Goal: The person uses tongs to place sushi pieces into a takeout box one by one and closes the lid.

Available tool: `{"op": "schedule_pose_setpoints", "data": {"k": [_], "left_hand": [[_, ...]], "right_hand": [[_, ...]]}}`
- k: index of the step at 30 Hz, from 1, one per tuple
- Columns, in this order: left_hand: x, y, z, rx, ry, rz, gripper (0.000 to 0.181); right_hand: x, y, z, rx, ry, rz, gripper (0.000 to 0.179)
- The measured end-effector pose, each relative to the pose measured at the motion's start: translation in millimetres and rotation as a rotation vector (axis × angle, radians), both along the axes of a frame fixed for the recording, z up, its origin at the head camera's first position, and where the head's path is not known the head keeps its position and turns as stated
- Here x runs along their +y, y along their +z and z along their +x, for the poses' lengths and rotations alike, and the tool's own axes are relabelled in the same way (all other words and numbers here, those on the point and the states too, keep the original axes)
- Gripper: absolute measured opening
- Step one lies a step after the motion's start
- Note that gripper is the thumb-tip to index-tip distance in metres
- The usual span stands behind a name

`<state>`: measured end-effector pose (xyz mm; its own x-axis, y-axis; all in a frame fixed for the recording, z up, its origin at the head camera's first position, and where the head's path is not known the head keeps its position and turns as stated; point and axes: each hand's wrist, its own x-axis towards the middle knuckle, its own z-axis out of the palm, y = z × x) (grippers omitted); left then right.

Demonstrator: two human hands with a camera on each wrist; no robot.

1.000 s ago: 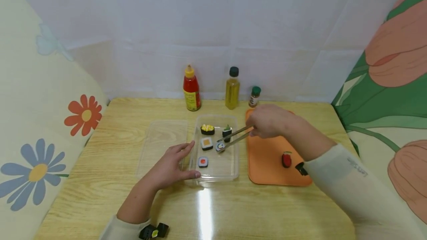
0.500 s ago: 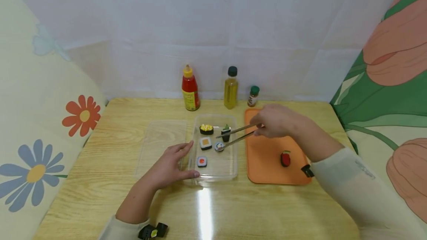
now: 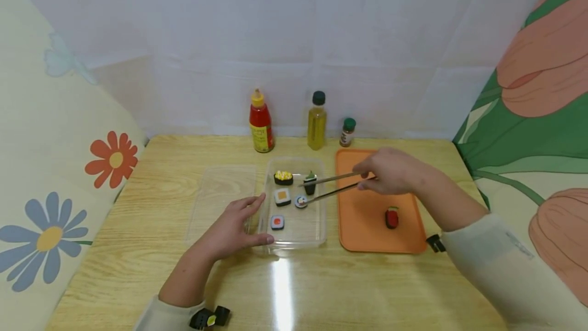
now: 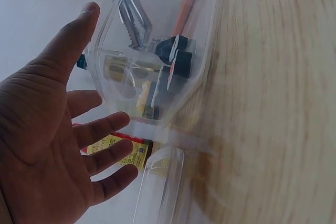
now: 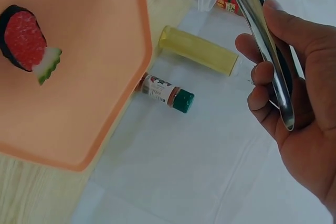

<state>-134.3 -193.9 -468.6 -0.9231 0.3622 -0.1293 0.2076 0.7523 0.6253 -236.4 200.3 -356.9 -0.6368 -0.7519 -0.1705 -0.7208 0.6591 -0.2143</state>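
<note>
My right hand (image 3: 392, 171) grips metal tongs (image 3: 337, 192), which reach over the clear plastic container (image 3: 294, 243). Their arms stand apart. One tip is beside a round sushi roll (image 3: 300, 201); whether it touches cannot be told. Also in the container are a corn-topped sushi (image 3: 283, 178), a green-topped dark sushi (image 3: 310, 184), a square roll with an orange centre (image 3: 282, 197) and one with a red centre (image 3: 277, 222). My left hand (image 3: 234, 229) lies at the container's left side, fingers spread, thumb by its near left corner. A red-topped sushi (image 3: 392, 217) rests on the orange tray (image 3: 363, 234).
A clear lid (image 3: 220, 188) lies left of the container, partly behind my left hand. At the back stand a red sauce bottle (image 3: 261, 126), an oil bottle (image 3: 316, 124) and a small green-capped spice jar (image 3: 347, 133). A white cloth (image 3: 294, 65) hangs behind the table.
The tongs' arms have spread and let go of the round sushi roll, which stays in the container. My right hand has drawn back to the right. My left hand has stayed in place.
</note>
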Motion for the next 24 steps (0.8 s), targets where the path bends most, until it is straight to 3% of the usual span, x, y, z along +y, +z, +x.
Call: {"op": "schedule_pose_setpoints", "data": {"k": [24], "left_hand": [[-0.1, 0.2, -1.7, 0.002, 0.003, -0.015, 0.112]], "right_hand": [[57.6, -23.3, 29.4, 0.075, -0.049, -0.232, 0.038]]}}
